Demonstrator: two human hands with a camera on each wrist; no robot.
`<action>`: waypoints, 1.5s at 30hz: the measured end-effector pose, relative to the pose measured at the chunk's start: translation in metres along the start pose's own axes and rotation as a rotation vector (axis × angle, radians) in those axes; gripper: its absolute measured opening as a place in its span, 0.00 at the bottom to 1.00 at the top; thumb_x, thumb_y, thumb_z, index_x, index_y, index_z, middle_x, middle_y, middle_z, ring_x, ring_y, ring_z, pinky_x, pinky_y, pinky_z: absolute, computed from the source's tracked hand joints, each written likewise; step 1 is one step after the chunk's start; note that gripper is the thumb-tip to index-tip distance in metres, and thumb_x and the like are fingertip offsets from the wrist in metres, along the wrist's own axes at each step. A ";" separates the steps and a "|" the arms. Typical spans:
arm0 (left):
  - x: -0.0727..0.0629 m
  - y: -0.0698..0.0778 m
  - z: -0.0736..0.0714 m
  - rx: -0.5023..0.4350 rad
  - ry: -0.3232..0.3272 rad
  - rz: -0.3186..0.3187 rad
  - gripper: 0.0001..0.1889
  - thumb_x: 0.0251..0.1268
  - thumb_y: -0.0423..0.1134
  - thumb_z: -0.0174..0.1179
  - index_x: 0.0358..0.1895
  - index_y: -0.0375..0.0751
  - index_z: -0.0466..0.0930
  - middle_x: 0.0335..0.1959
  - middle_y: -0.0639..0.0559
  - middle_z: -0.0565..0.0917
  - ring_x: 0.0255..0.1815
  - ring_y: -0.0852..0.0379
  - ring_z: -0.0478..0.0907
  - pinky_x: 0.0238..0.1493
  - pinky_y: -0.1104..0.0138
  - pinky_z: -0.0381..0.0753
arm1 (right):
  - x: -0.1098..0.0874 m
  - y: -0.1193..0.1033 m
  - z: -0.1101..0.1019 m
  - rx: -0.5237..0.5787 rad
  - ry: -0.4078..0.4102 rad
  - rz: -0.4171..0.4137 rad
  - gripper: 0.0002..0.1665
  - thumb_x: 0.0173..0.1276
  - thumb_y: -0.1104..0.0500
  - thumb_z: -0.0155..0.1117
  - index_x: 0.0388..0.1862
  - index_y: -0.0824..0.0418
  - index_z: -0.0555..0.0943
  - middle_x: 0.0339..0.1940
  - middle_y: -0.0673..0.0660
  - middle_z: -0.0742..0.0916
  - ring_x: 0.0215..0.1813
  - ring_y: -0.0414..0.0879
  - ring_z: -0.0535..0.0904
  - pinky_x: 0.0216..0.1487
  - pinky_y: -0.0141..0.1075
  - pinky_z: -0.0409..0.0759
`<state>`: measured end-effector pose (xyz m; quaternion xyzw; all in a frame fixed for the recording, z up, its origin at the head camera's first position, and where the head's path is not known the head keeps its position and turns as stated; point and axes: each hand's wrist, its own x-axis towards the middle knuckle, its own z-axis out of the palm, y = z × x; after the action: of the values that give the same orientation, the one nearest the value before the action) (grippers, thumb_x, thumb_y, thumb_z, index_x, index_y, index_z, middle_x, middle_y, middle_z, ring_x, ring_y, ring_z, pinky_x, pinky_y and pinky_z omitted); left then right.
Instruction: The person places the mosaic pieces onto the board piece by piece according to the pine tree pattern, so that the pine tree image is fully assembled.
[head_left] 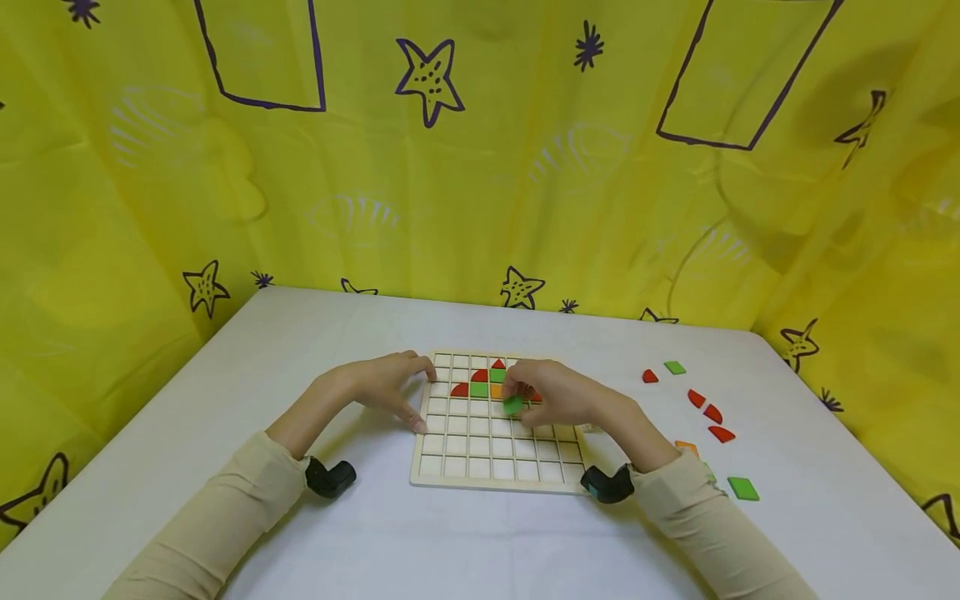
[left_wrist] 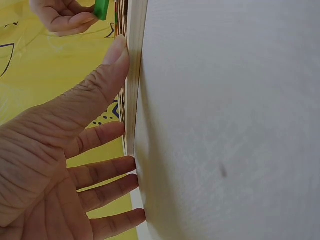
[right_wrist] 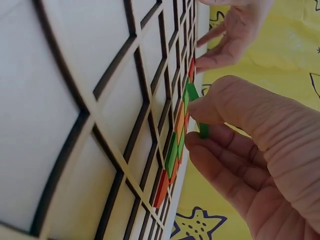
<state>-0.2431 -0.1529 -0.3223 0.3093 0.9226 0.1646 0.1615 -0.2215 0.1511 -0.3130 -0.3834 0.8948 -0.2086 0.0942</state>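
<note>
A wooden grid board point(head_left: 498, 485) lies on the white table. Along its left rim, my left hand point(head_left: 382, 387) touches the edge with thumb and fingertips, the fingers nearly straight and spread in the left wrist view. My right hand point(head_left: 558, 392) pinches a green square tile point(head_left: 513, 406) between thumb and fingers, tilted just over the grid. Set in the upper cells are a red triangle point(head_left: 498, 364), red quarter-round pieces point(head_left: 459, 390), green squares point(head_left: 478, 389) and an orange square point(head_left: 496, 391). The right hand hides some cells at the board's right side.
Right of the board lie loose pieces: several red quarter-rounds point(head_left: 722, 434), a far green square point(head_left: 675, 367), a near green square point(head_left: 743, 488) and an orange piece point(head_left: 686, 448) partly behind the right sleeve. A yellow patterned curtain point(head_left: 480, 183) surrounds the table.
</note>
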 end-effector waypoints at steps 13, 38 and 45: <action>0.000 0.000 -0.001 -0.003 -0.003 -0.008 0.39 0.52 0.55 0.79 0.63 0.43 0.72 0.66 0.39 0.73 0.67 0.43 0.71 0.71 0.47 0.69 | 0.007 0.001 0.007 -0.060 0.026 -0.042 0.08 0.65 0.65 0.73 0.39 0.57 0.83 0.38 0.46 0.83 0.41 0.41 0.76 0.47 0.34 0.79; -0.001 0.000 0.000 -0.006 0.003 -0.007 0.38 0.52 0.55 0.79 0.62 0.44 0.73 0.66 0.40 0.73 0.68 0.43 0.70 0.71 0.47 0.68 | -0.009 -0.004 0.002 -0.103 0.068 -0.023 0.07 0.68 0.60 0.73 0.42 0.56 0.85 0.40 0.46 0.86 0.45 0.45 0.81 0.52 0.42 0.82; -0.003 0.001 -0.001 -0.011 0.003 -0.009 0.38 0.51 0.55 0.79 0.63 0.44 0.73 0.66 0.40 0.73 0.68 0.43 0.70 0.71 0.47 0.68 | -0.029 0.002 -0.004 -0.146 0.066 -0.067 0.05 0.68 0.64 0.71 0.41 0.57 0.84 0.40 0.46 0.86 0.44 0.46 0.82 0.49 0.44 0.83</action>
<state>-0.2409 -0.1540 -0.3200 0.3040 0.9233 0.1691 0.1627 -0.2037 0.1748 -0.3103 -0.4118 0.8969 -0.1585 0.0293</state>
